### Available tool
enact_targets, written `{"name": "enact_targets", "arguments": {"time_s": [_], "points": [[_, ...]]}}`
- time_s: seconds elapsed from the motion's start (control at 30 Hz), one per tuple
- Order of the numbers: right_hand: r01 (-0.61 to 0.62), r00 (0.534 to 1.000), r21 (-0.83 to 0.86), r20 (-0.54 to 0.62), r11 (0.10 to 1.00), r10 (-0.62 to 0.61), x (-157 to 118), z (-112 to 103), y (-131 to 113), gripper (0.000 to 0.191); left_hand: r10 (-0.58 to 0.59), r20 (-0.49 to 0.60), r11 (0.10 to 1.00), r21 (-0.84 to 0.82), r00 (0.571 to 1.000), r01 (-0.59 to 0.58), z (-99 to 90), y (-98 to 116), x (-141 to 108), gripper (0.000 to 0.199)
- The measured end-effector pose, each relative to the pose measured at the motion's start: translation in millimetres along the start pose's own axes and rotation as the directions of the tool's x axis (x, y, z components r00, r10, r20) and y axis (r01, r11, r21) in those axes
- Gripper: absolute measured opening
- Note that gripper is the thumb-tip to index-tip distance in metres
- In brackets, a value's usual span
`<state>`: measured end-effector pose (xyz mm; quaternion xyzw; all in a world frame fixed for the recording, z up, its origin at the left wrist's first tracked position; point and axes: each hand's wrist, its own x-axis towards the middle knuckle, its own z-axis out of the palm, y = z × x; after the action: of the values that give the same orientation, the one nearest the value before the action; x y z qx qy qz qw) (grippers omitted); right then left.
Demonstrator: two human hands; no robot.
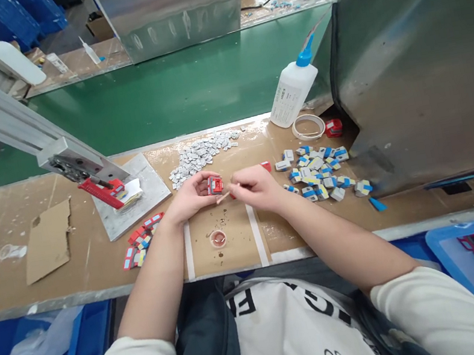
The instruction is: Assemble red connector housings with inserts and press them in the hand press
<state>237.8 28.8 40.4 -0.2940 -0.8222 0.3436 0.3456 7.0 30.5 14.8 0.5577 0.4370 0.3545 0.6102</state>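
Observation:
My left hand [194, 196] is closed around a small red toy vehicle part [215, 185] with a pale blue patch. Pinched in my right hand [257, 186] is a thin wooden stick [223, 197], its tip close to the toy part's lower edge. Below both hands a small round cup [218, 239] holds reddish-brown liquid, with dark drips around it on the board. Another red piece [266, 166] lies just behind my right hand, partly hidden by it.
Grey flat pieces [200, 154] lie in a heap behind my hands. Blue, white and yellow blocks [316, 169] cover the right side, near a glue bottle [294, 91] and tape roll [308, 127]. At left stand a toggle-clamp press [78, 162] and several red pieces [141, 238].

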Motion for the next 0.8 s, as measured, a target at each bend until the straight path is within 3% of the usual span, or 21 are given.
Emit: {"name": "enact_targets", "arguments": {"time_s": [0.1, 0.17, 0.27, 0.4, 0.57, 0.63, 0.7, 0.8], "points": [[0.163, 0.939, 0.026, 0.301, 0.986, -0.164, -5, 9, -9, 0.04, 0.015, 0.006, 1.0, -0.014, 1.0, -0.015, -1.2, -3, 0, 0.063], [0.222, 0.889, -0.008, 0.412, 0.975, -0.199, -8, 16, -13, 0.039, 0.022, 0.01, 1.0, -0.018, 1.0, -0.022, -1.8, -4, 0, 0.063], [0.242, 0.853, -0.06, 0.489, 0.968, -0.183, -9, 23, -14, 0.039, 0.03, 0.014, 0.999, -0.017, 0.999, -0.029, -2.3, -5, 0, 0.062], [0.218, 0.843, -0.103, 0.521, 0.971, -0.134, -8, 24, -12, 0.04, 0.031, 0.019, 0.999, -0.014, 0.999, -0.031, -2.6, -5, 0, 0.061], [0.197, 0.844, -0.068, 0.52, 0.978, -0.133, -9, 23, -10, 0.039, 0.015, 0.019, 0.999, -0.031, 1.0, -0.014, -2.6, -5, 1, 0.063], [0.184, 0.864, -0.022, 0.48, 0.983, -0.151, -8, 23, -10, 0.038, 0.019, 0.02, 0.999, -0.038, 1.0, -0.018, -2.4, -5, 1, 0.063], [0.161, 0.913, 0.025, 0.375, 0.987, -0.159, -7, 21, -7, 0.038, 0.022, 0.022, 0.999, -0.041, 1.0, -0.021, -2.0, -5, 1, 0.063], [0.096, 0.989, 0.056, 0.106, 0.994, -0.101, -5, 14, 0, 0.039, 0.009, 0.031, 0.999, -0.049, 0.999, -0.008, -1.1, -3, 0, 0.062]]}}
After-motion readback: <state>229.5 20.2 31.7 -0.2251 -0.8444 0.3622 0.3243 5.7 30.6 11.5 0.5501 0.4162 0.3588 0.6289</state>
